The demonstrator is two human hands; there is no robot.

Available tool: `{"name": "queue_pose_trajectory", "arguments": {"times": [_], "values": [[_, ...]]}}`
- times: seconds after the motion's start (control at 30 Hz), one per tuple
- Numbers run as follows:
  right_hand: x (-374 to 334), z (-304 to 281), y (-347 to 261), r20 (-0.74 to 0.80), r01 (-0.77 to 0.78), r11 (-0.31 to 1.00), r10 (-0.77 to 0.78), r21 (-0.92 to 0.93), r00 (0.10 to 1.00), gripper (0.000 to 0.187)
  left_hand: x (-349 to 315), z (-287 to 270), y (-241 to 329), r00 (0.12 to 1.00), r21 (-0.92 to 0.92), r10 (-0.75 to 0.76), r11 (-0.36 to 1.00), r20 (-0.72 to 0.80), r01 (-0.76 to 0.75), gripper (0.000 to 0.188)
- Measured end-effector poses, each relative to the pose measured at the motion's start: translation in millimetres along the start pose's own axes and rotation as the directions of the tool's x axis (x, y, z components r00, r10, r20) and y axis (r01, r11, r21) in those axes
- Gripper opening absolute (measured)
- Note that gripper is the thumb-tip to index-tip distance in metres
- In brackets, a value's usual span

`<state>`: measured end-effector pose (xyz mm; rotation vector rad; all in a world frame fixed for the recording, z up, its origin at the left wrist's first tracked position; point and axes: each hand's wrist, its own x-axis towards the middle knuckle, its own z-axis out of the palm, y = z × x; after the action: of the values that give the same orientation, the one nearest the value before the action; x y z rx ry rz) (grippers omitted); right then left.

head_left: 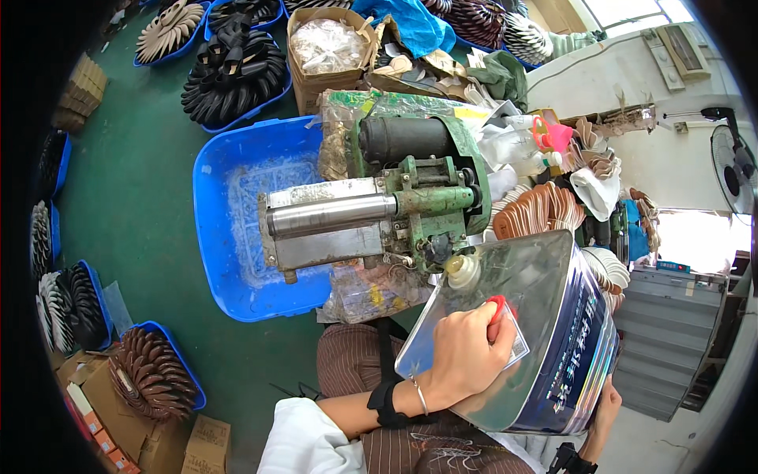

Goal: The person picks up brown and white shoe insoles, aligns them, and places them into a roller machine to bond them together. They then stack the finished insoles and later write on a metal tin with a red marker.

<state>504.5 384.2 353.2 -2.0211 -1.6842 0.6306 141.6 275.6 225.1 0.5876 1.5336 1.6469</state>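
A large shiny rectangular metal can (553, 308) with a blue printed side is tilted over my lap, its pale spout (462, 270) pointing at a green glue machine (430, 201) with a steel roller (332, 215). My left hand (462, 359) is closed around the can's red top handle (497, 305). My right hand (605, 411) is pressed against the can's bottom end at the lower right and is mostly hidden behind it. The spout is close to the machine's front; whether liquid is flowing cannot be made out.
An empty blue plastic tub (229, 205) lies left of the machine. Blue bins of dark and tan shoe soles (233, 75) ring the green floor. Cardboard boxes (142, 430) stand lower left, a grey metal cabinet (663, 332) and a fan (736, 166) at right.
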Motion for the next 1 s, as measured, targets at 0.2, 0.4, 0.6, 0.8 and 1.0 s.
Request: {"name": "queue_pose_trajectory", "arguments": {"times": [0.2, 0.4, 0.6, 0.8, 1.0], "values": [[3, -1, 5, -0.005, -0.012, 1.0, 0.012, 0.005, 1.0, 0.046, -1, 1, 1, 1.0, 0.005, -0.025, 1.0, 0.013, 0.025, 0.029], [11, -9, 19, 0.054, 0.012, 1.0, -0.012, 0.0, 0.998, 0.045, -1, 3, 0, 1.0, 0.015, 0.007, 1.0, -0.012, -0.007, 0.029], [8, -1, 34, 0.072, -0.079, 0.994, 0.073, 0.079, 0.995, 0.042, -3, 8, 1, 1.0, 0.057, 0.006, 0.998, -0.004, -0.006, 0.029], [10, -3, 54, 0.132, -0.127, 0.986, 0.112, 0.111, 0.985, 0.04, -3, 13, 3, 1.0, 0.091, 0.016, 0.996, 0.001, -0.016, 0.029], [11, -1, 60, 0.088, -0.082, 0.991, 0.073, 0.107, 0.993, 0.04, -3, 14, 2, 0.999, 0.096, 0.036, 0.995, 0.001, -0.036, 0.028]]}}
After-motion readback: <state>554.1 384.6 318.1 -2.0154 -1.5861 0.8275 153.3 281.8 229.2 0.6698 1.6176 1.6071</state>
